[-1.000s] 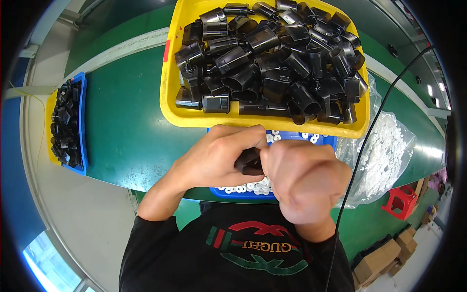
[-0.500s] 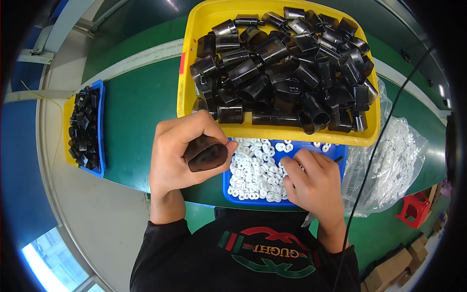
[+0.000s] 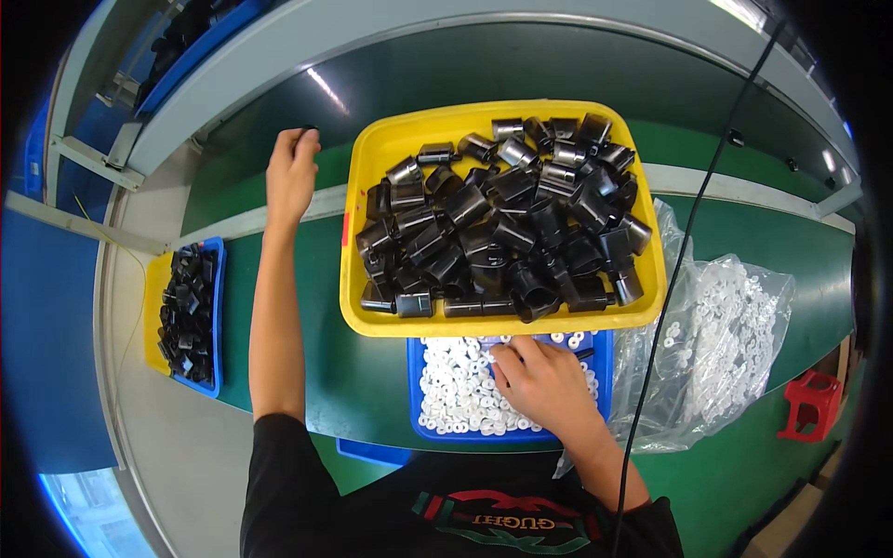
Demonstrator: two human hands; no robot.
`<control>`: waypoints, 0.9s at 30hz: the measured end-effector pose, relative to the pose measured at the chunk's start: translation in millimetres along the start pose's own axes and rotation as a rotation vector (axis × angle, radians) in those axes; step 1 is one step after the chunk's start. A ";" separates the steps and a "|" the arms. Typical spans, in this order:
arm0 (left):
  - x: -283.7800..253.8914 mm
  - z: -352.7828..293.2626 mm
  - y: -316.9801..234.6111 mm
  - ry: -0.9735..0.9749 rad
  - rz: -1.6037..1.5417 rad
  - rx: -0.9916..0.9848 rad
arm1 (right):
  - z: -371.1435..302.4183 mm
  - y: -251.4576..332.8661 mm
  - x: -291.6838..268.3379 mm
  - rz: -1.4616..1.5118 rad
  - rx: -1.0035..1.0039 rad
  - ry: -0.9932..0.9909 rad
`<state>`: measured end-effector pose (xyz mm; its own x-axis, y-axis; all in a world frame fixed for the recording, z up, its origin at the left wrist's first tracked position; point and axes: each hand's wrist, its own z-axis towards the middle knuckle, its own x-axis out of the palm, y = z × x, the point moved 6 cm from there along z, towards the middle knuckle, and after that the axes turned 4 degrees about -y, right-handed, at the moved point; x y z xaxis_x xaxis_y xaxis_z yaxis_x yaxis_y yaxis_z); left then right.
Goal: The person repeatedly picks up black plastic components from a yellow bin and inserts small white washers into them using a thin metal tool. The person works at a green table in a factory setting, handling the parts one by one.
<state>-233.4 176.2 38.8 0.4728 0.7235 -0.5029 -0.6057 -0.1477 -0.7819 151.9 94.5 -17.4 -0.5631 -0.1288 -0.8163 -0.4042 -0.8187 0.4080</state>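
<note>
My left hand [image 3: 294, 181] is stretched out far to the left, over the dark green surface beyond the pale rail. Its fingers are closed, and a small dark edge of a black plastic part [image 3: 311, 129] shows at the fingertips; the rest is hidden. My right hand [image 3: 544, 383] is low over the blue tray [image 3: 418, 391] of white rings [image 3: 463, 395]. Its fingers are bent down and pinched among the rings, and what they hold cannot be made out. A short black stick [image 3: 584, 353] shows beside that hand.
A yellow bin [image 3: 348, 279] heaped with black tubular parts [image 3: 484, 246] stands behind the blue tray. At right lies a clear bag [image 3: 726, 344] of white rings. Another bin [image 3: 219, 316] of black parts stands at left. A black cable [image 3: 686, 232] crosses the view.
My left hand has moved from beside the yellow bin out to the far left, taking the black plastic part along. My right hand stays at the white rings. The view has shifted.
</note>
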 end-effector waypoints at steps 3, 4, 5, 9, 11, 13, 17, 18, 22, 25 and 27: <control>23.1 40.1 47.1 0.031 0.209 0.108 | 0.1 0.6 1.1 -0.008 0.000 0.001; 34.1 47.7 51.6 0.063 0.266 0.153 | 1.1 -0.2 0.0 -0.020 -0.001 -0.016; 50.4 53.5 56.1 0.106 0.285 0.152 | 2.8 -1.0 -5.7 -0.028 0.025 -0.065; 74.2 64.3 78.1 0.229 0.517 0.204 | -4.2 -3.3 1.0 -0.026 0.025 0.005; 77.3 65.8 81.2 0.249 0.541 0.206 | -4.0 -2.6 -0.4 -0.010 0.021 0.009; 67.6 67.2 85.3 0.231 0.489 0.186 | -1.1 -1.2 -2.8 0.023 0.009 0.008; 39.6 49.3 27.4 -0.021 0.167 0.146 | -3.2 -2.9 -1.6 0.046 0.020 0.024; 48.6 37.8 7.3 0.120 0.151 0.171 | -3.6 -3.6 -4.3 0.047 0.020 0.022; 76.0 -30.6 -55.5 0.644 0.332 0.316 | -1.8 -2.7 -6.5 0.102 0.009 0.040; 75.9 -41.8 -57.0 0.655 0.381 0.361 | 1.2 2.9 -5.9 0.143 -0.049 0.062; 76.4 -39.8 -52.8 0.690 0.394 0.292 | 0.6 3.8 -6.5 0.168 -0.046 0.050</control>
<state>-139.9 212.5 27.0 0.4196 0.0674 -0.9052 -0.9044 -0.0542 -0.4232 153.6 92.6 -10.3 -0.5829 -0.2928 -0.7580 -0.2730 -0.8081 0.5220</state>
